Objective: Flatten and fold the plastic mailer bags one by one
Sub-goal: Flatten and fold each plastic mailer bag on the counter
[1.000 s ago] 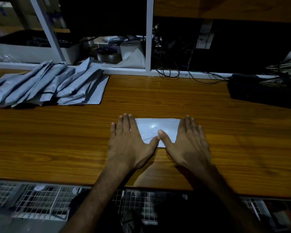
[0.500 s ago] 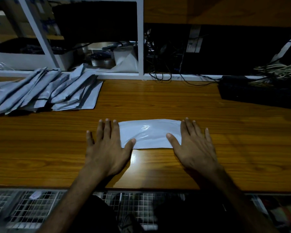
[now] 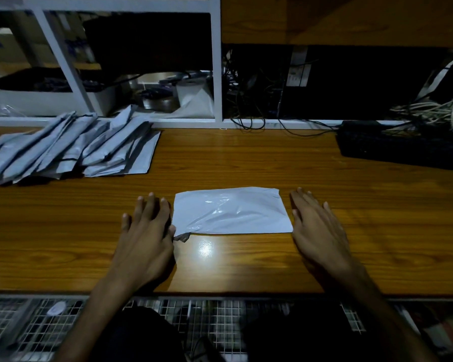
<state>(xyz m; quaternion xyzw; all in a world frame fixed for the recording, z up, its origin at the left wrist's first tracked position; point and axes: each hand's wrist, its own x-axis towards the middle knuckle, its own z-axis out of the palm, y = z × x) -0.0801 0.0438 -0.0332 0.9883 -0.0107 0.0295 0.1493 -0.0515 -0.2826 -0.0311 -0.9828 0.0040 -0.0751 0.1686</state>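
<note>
Head view: pile of grey mailer bags (image 3: 71,145) lay far left on wooden table (image 3: 246,158). Left hand (image 3: 144,231) flat, fingers straight, thumb touching folded mailer bag (image 3: 230,211) at its lifted corner. Right hand (image 3: 317,223) flat, fingers spread, at bag's right edge.

left hand (image 3: 145,232) slid off mailer bag (image 3: 232,211) to its left edge | right hand (image 3: 317,223) off to its right edge | bag now fully uncovered
</note>
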